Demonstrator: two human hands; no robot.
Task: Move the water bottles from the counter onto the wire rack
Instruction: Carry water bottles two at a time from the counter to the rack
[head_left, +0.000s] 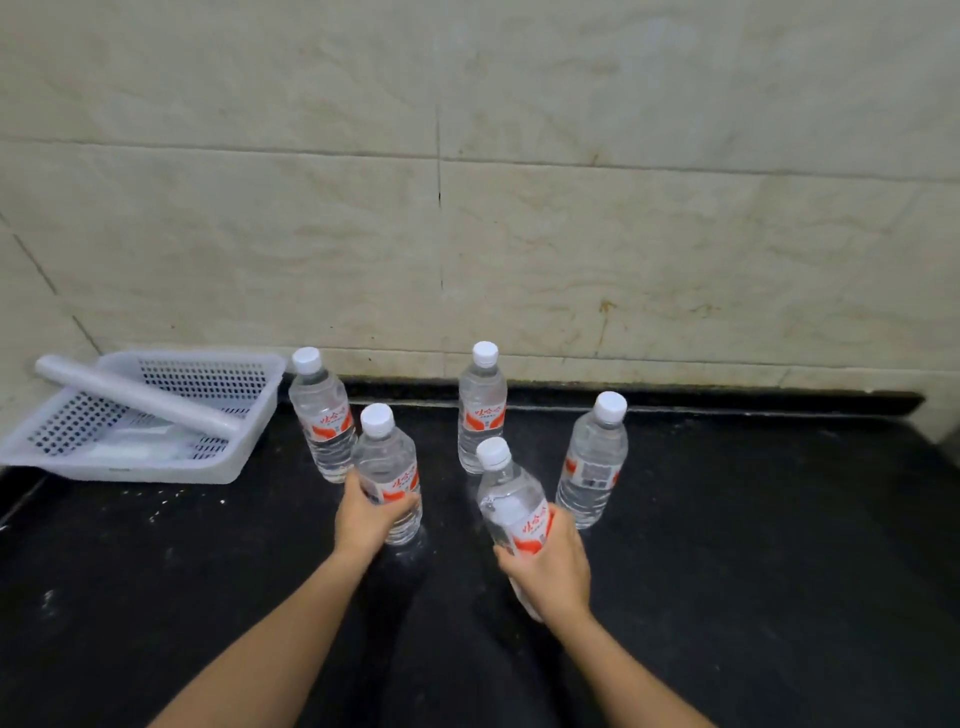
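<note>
The left hand is wrapped around the lower half of a clear water bottle, fingers curled over its red-and-white label, thumb on the near left side. That bottle stands upright with its base on the black counter, white cap on. The right hand grips a second water bottle around the label and lower body; this bottle tilts slightly with its cap toward the left and rear, and its base is hidden behind the hand, so whether it touches the counter cannot be told. Both forearms reach in from the bottom edge, bare.

Beyond the hands, three more capped bottles stand upright and untouched on the counter. One back-left bottle stands just behind and left of the bottle in the left hand. A back-centre bottle stands near the wall, behind the tilted one. A right-hand bottle stands just right of the right hand, its label turned to show printed text on white.

At the far left of the counter, against the wall, sits a white perforated plastic basket. A whitish roll or tube lies diagonally across it, and some pale flat material lies on its floor. A tiled beige wall rises behind the counter.
</note>
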